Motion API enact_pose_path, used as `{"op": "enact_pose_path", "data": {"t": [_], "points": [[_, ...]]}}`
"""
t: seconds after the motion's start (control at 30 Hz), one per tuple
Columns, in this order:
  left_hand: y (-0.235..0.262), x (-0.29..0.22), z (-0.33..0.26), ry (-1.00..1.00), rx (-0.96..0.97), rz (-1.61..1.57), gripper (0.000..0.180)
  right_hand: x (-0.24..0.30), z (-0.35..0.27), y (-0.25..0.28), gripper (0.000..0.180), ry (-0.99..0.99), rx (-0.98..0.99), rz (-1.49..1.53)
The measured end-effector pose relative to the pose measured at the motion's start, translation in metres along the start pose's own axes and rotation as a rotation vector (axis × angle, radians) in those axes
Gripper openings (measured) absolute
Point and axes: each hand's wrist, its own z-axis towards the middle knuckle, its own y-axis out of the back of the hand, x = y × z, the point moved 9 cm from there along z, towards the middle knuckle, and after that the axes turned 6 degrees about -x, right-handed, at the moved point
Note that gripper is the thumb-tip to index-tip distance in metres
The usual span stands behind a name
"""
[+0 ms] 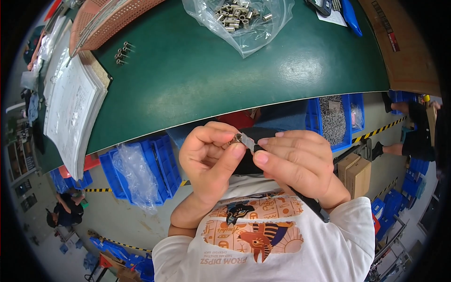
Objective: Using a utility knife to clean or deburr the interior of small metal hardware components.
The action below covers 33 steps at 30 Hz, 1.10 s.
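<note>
My left hand (pixel 206 162) pinches a small metal fitting with a round opening (pixel 237 137) between thumb and fingertips, just beyond the table's near edge. My right hand (pixel 300 162) closes around a slim tool with a flat grey tip (pixel 247 141). The tip meets or nearly meets the fitting. A dark, narrow length, apparently the tool's handle (pixel 312 207), sticks out below my right wrist. The tool's exact kind cannot be made out. On the green table (pixel 202 80), a clear plastic bag (pixel 263 35) lies spread with several similar metal fittings (pixel 237 16) in it.
Several small ring-ended parts (pixel 123 52) lie at the table's left, beside a pink perforated basket (pixel 101 28) and a paper stack (pixel 75 113). Blue-handled pliers (pixel 350 19) lie at the back right. Below stand blue bins (pixel 141 169) and a cardboard box (pixel 355 174). Other people are farther off.
</note>
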Motion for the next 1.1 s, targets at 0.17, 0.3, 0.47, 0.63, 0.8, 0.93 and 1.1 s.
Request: {"op": "enact_pose_path", "data": {"t": [0.17, 0.3, 0.47, 0.63, 0.8, 0.93, 1.1], "points": [[-0.003, 0.001, 0.002, 0.015, 0.012, -0.013, 0.018, -0.011, 0.001, 0.001, 0.023, -0.131, -0.008, 0.222], [-0.006, -0.001, 0.001, -0.012, 0.039, -0.027, 0.019, -0.014, 0.0, 0.0, 0.022, -0.166, -0.008, 0.283], [-0.006, -0.001, 0.001, -0.012, 0.057, -0.025, 0.019, -0.012, 0.0, -0.001, 0.02, -0.138, -0.006, 0.236], [-0.006, 0.0, 0.0, -0.006, 0.048, -0.041, 0.019, -0.009, 0.001, -0.001, 0.02, -0.114, -0.01, 0.189], [-0.005, 0.0, 0.0, -0.004, 0.038, -0.045, 0.018, -0.005, 0.0, -0.001, 0.024, -0.079, -0.015, 0.136], [-0.004, 0.0, 0.0, 0.0, 0.03, -0.044, 0.018, -0.005, -0.001, -0.001, 0.025, -0.079, -0.022, 0.143], [-0.003, -0.003, 0.0, -0.028, 0.03, -0.021, 0.018, -0.005, -0.001, -0.001, 0.026, -0.025, -0.012, 0.029]]}}
